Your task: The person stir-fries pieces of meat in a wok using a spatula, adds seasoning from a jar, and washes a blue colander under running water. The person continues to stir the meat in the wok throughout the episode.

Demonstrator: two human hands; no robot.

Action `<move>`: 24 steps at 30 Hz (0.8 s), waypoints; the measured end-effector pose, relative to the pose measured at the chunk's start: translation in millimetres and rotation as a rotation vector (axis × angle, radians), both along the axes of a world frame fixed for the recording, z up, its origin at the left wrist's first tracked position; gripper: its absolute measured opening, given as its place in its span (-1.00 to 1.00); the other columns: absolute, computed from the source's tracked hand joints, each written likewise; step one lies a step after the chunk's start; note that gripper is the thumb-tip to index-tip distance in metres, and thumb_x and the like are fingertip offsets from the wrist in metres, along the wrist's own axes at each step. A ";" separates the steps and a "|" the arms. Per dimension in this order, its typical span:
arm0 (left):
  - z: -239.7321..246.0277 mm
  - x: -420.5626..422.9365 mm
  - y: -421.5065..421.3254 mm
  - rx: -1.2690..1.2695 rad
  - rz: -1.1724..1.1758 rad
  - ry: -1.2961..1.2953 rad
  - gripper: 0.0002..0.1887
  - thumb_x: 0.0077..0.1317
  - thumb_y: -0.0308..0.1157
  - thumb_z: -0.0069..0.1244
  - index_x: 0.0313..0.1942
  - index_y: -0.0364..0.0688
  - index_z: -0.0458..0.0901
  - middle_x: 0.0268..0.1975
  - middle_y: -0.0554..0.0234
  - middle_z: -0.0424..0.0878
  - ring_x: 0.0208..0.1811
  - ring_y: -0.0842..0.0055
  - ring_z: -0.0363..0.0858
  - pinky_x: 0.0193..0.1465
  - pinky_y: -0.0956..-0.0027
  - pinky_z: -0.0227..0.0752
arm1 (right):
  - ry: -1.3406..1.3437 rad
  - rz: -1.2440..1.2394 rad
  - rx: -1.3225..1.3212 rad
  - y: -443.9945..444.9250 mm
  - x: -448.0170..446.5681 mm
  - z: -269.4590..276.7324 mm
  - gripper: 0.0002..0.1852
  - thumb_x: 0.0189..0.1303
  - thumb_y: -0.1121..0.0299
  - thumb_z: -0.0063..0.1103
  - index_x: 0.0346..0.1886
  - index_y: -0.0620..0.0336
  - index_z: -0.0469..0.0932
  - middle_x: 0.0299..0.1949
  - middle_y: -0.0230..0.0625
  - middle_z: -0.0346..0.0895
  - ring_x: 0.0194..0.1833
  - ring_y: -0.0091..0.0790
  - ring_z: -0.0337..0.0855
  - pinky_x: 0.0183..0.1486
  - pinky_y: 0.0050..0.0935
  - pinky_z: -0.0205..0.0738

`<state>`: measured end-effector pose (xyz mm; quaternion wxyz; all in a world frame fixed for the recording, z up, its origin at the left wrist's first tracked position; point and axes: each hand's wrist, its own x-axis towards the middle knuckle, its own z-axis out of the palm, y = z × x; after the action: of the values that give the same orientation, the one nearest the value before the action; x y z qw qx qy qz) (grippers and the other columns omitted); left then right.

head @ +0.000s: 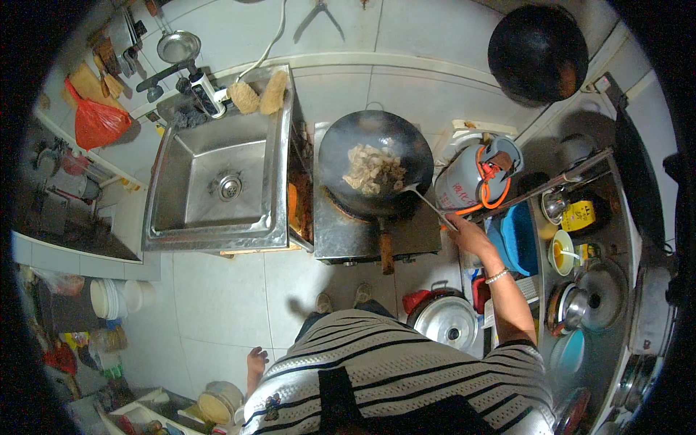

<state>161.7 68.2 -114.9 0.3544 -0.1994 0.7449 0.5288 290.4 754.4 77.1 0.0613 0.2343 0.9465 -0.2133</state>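
Note:
My right hand [468, 236] grips the handle of a metal cooking utensil [429, 204], whose head dips into the right side of a dark wok [340, 147]. In the wok lies a heap of pale, browned food pieces [372, 166]; it could be sliced meat, but I cannot tell. A haze hangs over the pan. The wok sits on a metal stove [342, 236], and its wooden handle [386, 253] points towards me. My left hand [258, 360] hangs low by my left side, holding nothing, fingers slightly curled and apart.
Left of the stove stands a stainless steel sink [204, 209]. A grey gas cylinder [459, 185] with an orange hose [492, 204] is behind my right hand. To the right, a shelf holds a pale bowl [560, 253] and pots. A silver lid [446, 323] lies low beside my right leg.

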 end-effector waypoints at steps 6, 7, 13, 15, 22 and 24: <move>-9.0 -36.5 14.4 0.143 0.097 -0.109 -0.65 0.09 -0.43 -0.10 -0.11 -0.40 0.37 -0.43 0.21 0.49 -0.44 0.58 0.46 -0.43 0.50 0.40 | -0.104 -0.129 -0.046 -7.2 -59.2 -40.0 -0.54 0.10 0.36 -0.05 0.12 0.12 0.19 -0.14 -0.01 0.46 -0.18 0.04 0.50 -0.22 -0.08 0.37; -3.9 -40.5 19.7 0.215 0.028 0.030 -0.68 0.09 -0.44 -0.10 -0.13 -0.38 0.38 -0.45 0.24 0.48 -0.45 0.59 0.44 -0.43 0.51 0.39 | -0.084 -0.081 -0.001 -6.9 -72.1 -41.5 -0.54 0.10 0.37 -0.05 0.12 0.12 0.18 -0.16 0.00 0.46 -0.18 0.02 0.50 -0.23 -0.11 0.37; 31.5 -43.3 38.2 0.062 -0.036 0.258 -0.77 0.09 -0.54 -0.12 -0.19 -0.28 0.41 -0.48 0.36 0.41 -0.50 0.66 0.37 -0.45 0.55 0.32 | 0.358 -0.066 -0.122 2.0 -133.1 -43.3 -0.53 0.14 0.32 -0.02 0.14 0.14 0.17 -0.47 -0.25 0.41 -0.46 -0.36 0.47 -0.52 -0.41 0.34; 24.8 -35.2 28.9 0.051 0.014 0.148 -0.74 0.08 -0.55 -0.10 -0.17 -0.29 0.41 -0.46 0.32 0.44 -0.48 0.63 0.40 -0.46 0.54 0.33 | 0.385 -0.268 -0.604 -4.3 -152.8 -57.1 -0.50 0.16 0.27 0.01 0.15 0.15 0.16 -0.55 -0.40 0.31 -0.55 -0.56 0.36 -0.57 -0.55 0.26; -33.4 -10.0 -32.8 0.139 -0.177 0.228 -0.61 0.07 -0.48 -0.08 -0.06 -0.39 0.33 -0.34 0.08 0.51 -0.39 0.43 0.50 -0.48 0.34 0.41 | 0.246 -0.236 -0.850 -38.0 -92.7 -45.5 -0.50 0.10 0.39 -0.04 0.16 0.16 0.16 -0.58 -0.47 0.26 -0.61 -0.59 0.26 -0.62 -0.59 0.15; -37.6 -6.5 -38.6 0.124 0.039 0.043 -0.60 0.08 -0.48 -0.08 -0.05 -0.41 0.32 -0.33 0.07 0.51 -0.37 0.42 0.51 -0.48 0.32 0.43 | 0.161 -0.218 -0.605 -39.9 -57.8 -15.9 -0.52 0.09 0.41 -0.05 0.14 0.15 0.19 -0.56 -0.45 0.29 -0.60 -0.59 0.27 -0.63 -0.60 0.14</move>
<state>155.2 29.6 -152.5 0.3397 -0.1801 0.7140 0.5851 232.5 714.5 61.2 0.0302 0.2876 0.8114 -0.5079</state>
